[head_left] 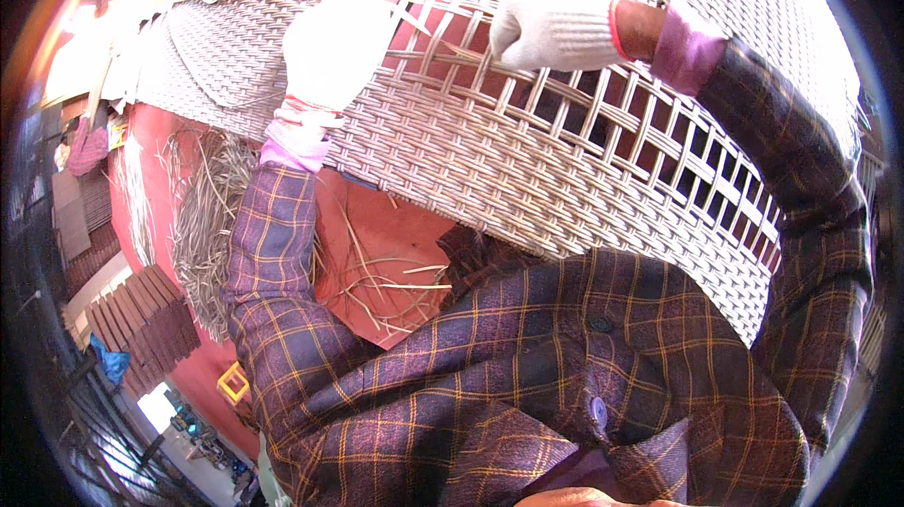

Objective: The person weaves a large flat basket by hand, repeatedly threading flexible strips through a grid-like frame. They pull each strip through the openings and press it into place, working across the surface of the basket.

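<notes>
A large pale woven wicker piece fills the upper middle of the view, part tight weave and part open lattice. My left hand, in a white glove, rests on its weave near the top, fingers hard to make out in the glare. My right hand, also white-gloved, is closed around a strand at the edge of the open lattice. Both forearms wear a purple plaid shirt with pink cuffs.
Loose wicker strands lie in a heap on the red floor at the left. Stacked brown panels and a small yellow object sit at lower left. More woven sheets lie at upper left.
</notes>
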Motion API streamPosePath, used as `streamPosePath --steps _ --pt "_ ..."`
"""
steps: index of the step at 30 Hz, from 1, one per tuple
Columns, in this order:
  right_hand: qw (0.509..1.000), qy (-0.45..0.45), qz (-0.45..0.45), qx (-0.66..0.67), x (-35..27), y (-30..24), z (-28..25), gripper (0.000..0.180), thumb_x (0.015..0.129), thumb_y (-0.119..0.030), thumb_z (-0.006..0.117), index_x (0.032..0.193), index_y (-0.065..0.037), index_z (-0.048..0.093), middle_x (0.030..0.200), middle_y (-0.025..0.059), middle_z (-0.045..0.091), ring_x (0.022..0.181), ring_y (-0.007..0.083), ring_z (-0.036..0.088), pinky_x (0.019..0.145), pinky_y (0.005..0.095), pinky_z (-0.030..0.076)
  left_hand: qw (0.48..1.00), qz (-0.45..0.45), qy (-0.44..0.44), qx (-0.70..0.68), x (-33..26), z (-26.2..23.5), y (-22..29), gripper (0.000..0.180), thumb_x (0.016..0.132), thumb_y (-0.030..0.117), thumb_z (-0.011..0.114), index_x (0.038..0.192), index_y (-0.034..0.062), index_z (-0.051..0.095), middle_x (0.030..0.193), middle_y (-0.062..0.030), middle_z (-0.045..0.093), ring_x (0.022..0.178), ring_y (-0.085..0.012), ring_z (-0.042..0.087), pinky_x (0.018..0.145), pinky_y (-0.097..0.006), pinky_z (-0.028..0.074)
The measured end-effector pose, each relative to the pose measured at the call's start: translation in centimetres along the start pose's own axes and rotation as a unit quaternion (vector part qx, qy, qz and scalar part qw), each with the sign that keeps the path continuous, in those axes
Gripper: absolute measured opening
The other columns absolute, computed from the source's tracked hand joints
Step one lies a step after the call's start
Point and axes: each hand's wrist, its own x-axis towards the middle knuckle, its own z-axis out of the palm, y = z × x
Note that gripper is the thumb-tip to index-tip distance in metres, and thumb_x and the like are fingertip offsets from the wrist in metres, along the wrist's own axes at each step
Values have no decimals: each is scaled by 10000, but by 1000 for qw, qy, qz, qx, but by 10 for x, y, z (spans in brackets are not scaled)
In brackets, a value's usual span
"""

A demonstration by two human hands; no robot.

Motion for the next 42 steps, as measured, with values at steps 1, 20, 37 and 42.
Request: streamPosePath --steps 1,20,37,42 --pt "1000 5 -6 -12 0 -2 0 249 871 -200 703 1000 -44 848 807 143 779 742 245 760 770 406 605 1000 -4 3 -5 0 0 -1 231 1011 306 692 1099 101 754 821 -110 692 630 -232 678 558 -383 550" --pt "992 103 39 -68 -78 -3 10 217 960 -183 657 1003 -40 814 817 158 754 729 306 746 759 431 608 968 160 -29 -192 17 -56 40 299 998 179 722 1287 133 785 1273 -43 798 1130 -234 750 973 -394 576" --pt "997 69 11 -31 -59 14 26 253 894 -205 671 991 -57 851 837 184 778 783 351 766 808 470 619 943 213 -99 -235 51 -50 46 217 965 190 746 1149 94 810 1194 -76 788 1055 -288 746 966 -431 583" --pt "983 152 27 -100 -68 2 36 214 880 -196 662 916 -57 819 820 168 762 770 364 760 797 498 620 940 217 -114 -238 58 -49 50 209 958 206 737 1128 103 800 1155 -97 781 1045 -307 743 952 -453 585"
